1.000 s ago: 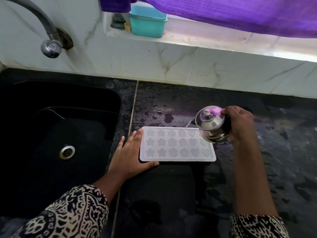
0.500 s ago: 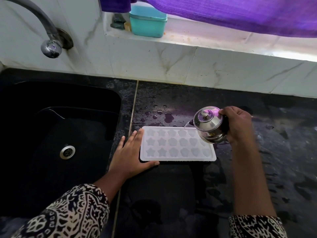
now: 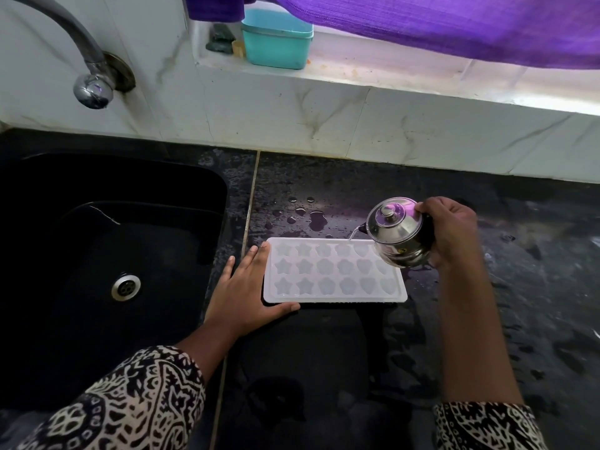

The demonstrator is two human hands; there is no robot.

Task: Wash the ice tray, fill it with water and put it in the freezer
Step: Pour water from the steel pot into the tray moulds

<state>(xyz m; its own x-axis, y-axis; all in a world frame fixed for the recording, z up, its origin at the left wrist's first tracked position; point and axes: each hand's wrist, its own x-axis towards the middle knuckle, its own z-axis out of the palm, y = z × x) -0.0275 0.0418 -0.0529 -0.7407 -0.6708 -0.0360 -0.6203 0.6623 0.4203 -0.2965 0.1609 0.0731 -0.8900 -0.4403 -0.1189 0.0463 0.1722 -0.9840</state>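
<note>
A white ice tray (image 3: 328,274) with star, flower and heart moulds lies flat on the black counter (image 3: 324,352) right of the sink. My left hand (image 3: 245,287) rests flat against its left end, fingers straight, thumb along the near edge. My right hand (image 3: 449,230) grips a small lidded steel pot (image 3: 394,232), tilted left over the tray's far right corner. A thin stream of water runs from its spout into the back row.
A black sink (image 3: 107,271) with a steel drain lies to the left, under a curved tap (image 3: 92,89). Water drops sit on the counter behind the tray. A teal box (image 3: 276,39) stands on the window ledge under a purple curtain (image 3: 454,24).
The pot has shifted slightly left along the tray's back row while pouring. My left hand and the tray have stayed where they were.
</note>
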